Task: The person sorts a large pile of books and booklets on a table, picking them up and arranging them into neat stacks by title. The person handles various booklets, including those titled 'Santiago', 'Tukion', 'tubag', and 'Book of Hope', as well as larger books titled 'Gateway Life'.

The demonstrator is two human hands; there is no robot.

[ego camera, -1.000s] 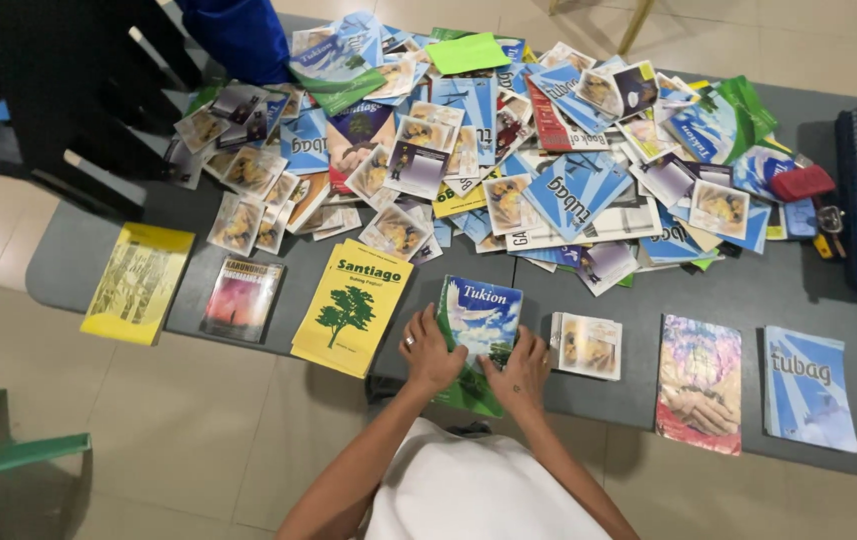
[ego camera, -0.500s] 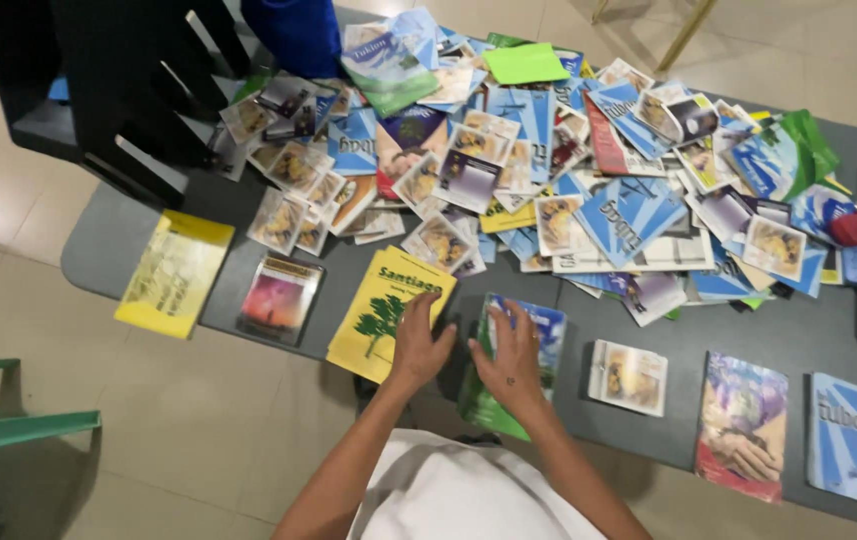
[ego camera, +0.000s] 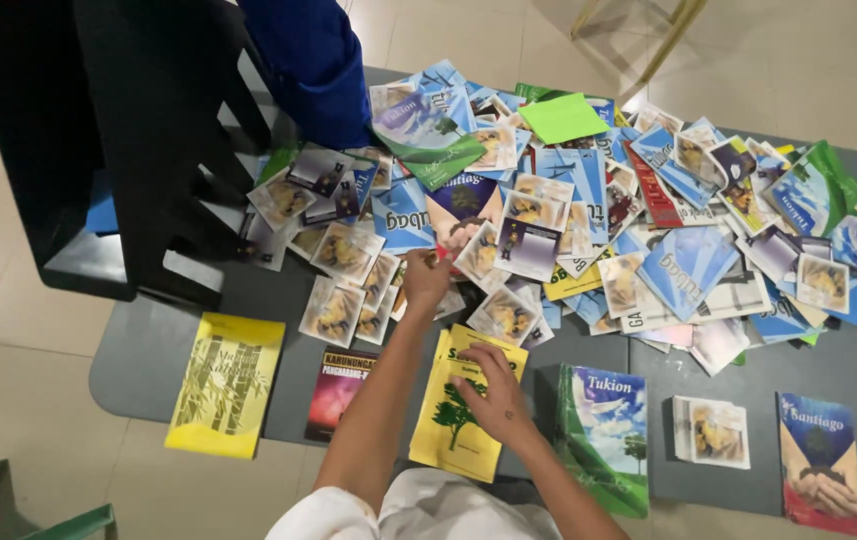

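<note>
My left hand (ego camera: pixel 427 280) reaches forward into a big loose pile of booklets (ego camera: pixel 589 220). Its fingers curl on the edge of a small booklet at the pile's near side. My right hand (ego camera: pixel 494 390) lies flat, fingers spread, on a yellow booklet with a green tree (ego camera: pixel 454 425) at the table's near edge. Just right of that lies a green and blue booklet stack (ego camera: pixel 609 430). Both forearms and my white top show at the bottom.
Along the near edge of the grey table (ego camera: pixel 139 350) lie a yellow bamboo booklet (ego camera: pixel 227 385), a dark red one (ego camera: pixel 337 390), a small photo-cover stack (ego camera: pixel 714 432) and a blue and red one (ego camera: pixel 824 460). A black chair (ego camera: pixel 119 140) and a person in blue (ego camera: pixel 314 70) stand at the far left.
Both hands have left the green and blue booklet. My left hand has gone forward into the pile, and my right hand has shifted left onto the yellow tree booklet.
</note>
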